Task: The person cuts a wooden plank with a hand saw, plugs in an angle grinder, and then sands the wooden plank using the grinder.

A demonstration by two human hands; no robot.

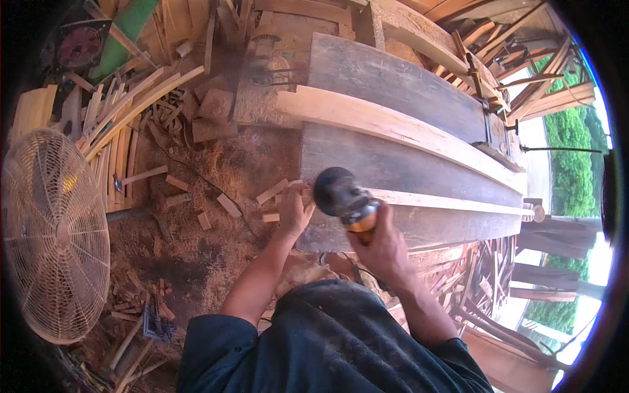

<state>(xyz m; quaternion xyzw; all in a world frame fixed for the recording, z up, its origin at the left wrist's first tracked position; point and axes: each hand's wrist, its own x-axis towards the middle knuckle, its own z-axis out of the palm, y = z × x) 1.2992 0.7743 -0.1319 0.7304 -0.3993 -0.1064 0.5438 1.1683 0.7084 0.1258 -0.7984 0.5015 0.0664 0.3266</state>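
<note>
My right hand (pixel 385 252) is wrapped around the orange and dark body of an angle grinder (pixel 362 219), slightly blurred. The tool's round black disc (pixel 333 191) lies over the near end of a narrow wooden strip (pixel 445 202). My left hand (pixel 296 208) has its fingers closed on that strip's left end, just left of the disc. Both the strip and a wider pale board (pixel 400 128) behind it run lengthwise along a dark workbench top (pixel 367 154). The disc hides part of the strip, and its contact with the wood cannot be made out.
A large round fan (pixel 59 236) stands at the left. Wood offcuts (pixel 228 205), a hammer (pixel 141 177) and a cable (pixel 196 171) lie on the sawdust-covered floor. Long slats (pixel 121 141) lean at the upper left. Clamps (pixel 477 78) and stacked scrap wood (pixel 517 46) are at the far right.
</note>
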